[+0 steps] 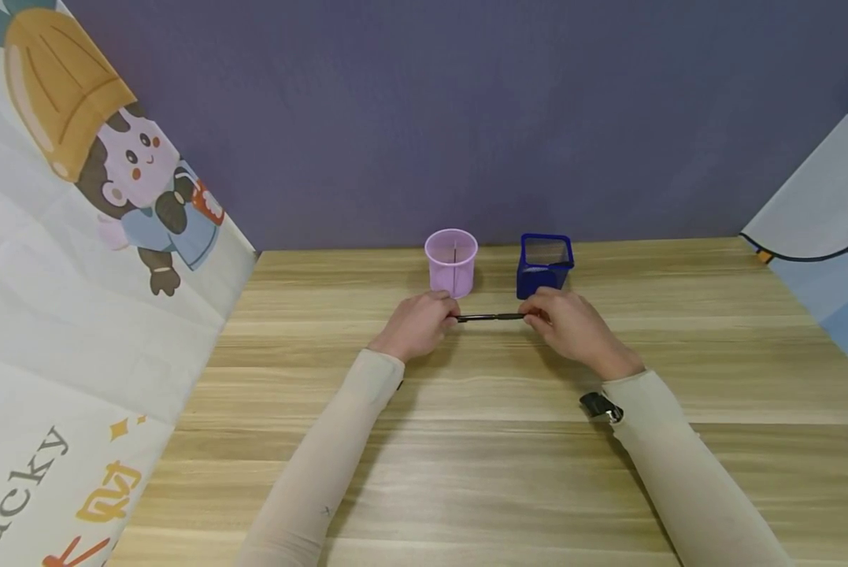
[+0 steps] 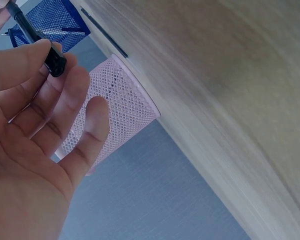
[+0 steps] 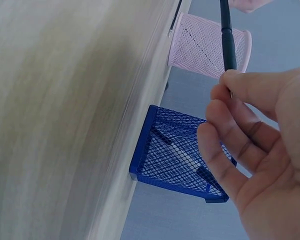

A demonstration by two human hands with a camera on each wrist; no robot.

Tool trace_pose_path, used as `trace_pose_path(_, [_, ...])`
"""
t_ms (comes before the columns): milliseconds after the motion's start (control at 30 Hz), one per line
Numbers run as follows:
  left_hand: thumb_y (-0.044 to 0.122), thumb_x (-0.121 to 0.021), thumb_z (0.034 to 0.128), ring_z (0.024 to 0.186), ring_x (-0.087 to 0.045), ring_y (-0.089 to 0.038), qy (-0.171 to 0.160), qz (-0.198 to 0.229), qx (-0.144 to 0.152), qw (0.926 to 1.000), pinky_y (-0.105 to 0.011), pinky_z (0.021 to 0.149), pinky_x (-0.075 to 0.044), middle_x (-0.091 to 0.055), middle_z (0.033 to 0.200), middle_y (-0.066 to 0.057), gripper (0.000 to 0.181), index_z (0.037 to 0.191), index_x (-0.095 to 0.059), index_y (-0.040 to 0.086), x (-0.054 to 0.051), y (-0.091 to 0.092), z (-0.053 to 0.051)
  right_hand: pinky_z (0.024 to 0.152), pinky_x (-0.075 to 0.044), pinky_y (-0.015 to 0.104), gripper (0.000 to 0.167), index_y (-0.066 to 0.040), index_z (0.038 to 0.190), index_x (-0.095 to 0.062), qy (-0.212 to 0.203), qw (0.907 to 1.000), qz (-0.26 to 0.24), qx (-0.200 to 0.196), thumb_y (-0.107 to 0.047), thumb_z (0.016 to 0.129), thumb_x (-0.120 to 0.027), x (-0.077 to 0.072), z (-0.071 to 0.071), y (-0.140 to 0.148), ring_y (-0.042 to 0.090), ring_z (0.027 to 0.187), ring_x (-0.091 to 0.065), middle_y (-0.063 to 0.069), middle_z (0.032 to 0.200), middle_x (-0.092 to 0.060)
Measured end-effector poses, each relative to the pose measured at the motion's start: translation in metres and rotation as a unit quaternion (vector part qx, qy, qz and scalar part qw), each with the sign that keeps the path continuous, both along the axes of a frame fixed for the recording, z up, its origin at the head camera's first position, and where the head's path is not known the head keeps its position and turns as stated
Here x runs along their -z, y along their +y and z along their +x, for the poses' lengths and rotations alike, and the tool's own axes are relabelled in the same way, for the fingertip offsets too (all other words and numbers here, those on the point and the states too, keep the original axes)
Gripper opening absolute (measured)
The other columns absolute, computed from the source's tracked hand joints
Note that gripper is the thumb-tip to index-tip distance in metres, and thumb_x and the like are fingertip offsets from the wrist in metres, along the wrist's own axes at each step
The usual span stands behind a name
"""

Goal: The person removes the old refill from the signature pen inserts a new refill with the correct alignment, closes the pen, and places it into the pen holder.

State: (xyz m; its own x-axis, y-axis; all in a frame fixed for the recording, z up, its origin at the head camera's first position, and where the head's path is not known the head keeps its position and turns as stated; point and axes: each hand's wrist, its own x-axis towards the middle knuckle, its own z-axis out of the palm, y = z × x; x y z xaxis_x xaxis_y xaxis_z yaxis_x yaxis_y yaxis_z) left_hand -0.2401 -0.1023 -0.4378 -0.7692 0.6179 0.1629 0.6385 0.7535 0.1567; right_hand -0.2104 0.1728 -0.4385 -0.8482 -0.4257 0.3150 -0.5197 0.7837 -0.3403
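Between my two hands a black pen (image 1: 490,316) is held level, just in front of two pen holders. My left hand (image 1: 415,324) pinches its left end, where a clip shows. The right hand (image 1: 572,327) pinches the other end between thumb and fingers; a small metal tip (image 3: 232,93) peeks out there. Behind the left hand stands a round pink mesh pen holder (image 1: 442,277). A square blue mesh pen holder (image 1: 535,282) stands behind the right hand, with a white-and-black pen (image 3: 185,156) inside. Both wrist views show the other fingers loosely bent.
A thin dark rod (image 2: 104,32) appears against the wood beside the pink holder in the wrist views. The wood-grain table (image 1: 494,472) ends at a grey-blue wall (image 1: 466,118). Printed cloths hang at left (image 1: 98,331) and right (image 1: 813,197). A black strap (image 1: 601,406) is at the right wrist.
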Motion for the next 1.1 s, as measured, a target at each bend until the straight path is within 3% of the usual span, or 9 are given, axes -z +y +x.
trace_pose_path(433, [0.019,-0.065,0.1007,0.102,-0.068,-0.017,0.0,0.019,0.0,0.9998,-0.034,0.092,-0.058,-0.072,0.109,0.0,0.015,0.111,-0.074,0.012,-0.0022,-0.0006,0.0011,0.077,-0.055,0.049,0.014,-0.005,0.109,-0.074,-0.011,0.9999,-0.011,0.008,-0.008,0.099,-0.065,0.0012,-0.0001,0.0,0.025,0.084,-0.066,0.01,0.1,-0.071])
trace_pose_path(1100, [0.02,-0.066,0.1009,0.107,-0.067,-0.018,0.003,0.03,0.007,0.9995,-0.036,0.094,-0.057,-0.073,0.11,0.001,0.016,0.111,-0.075,0.013,-0.006,-0.0031,0.0013,0.084,-0.057,0.052,0.018,-0.002,0.107,-0.071,-0.031,0.9994,-0.01,0.011,-0.015,0.105,-0.059,0.0024,-0.0004,-0.001,0.032,0.095,-0.072,0.013,0.103,-0.074])
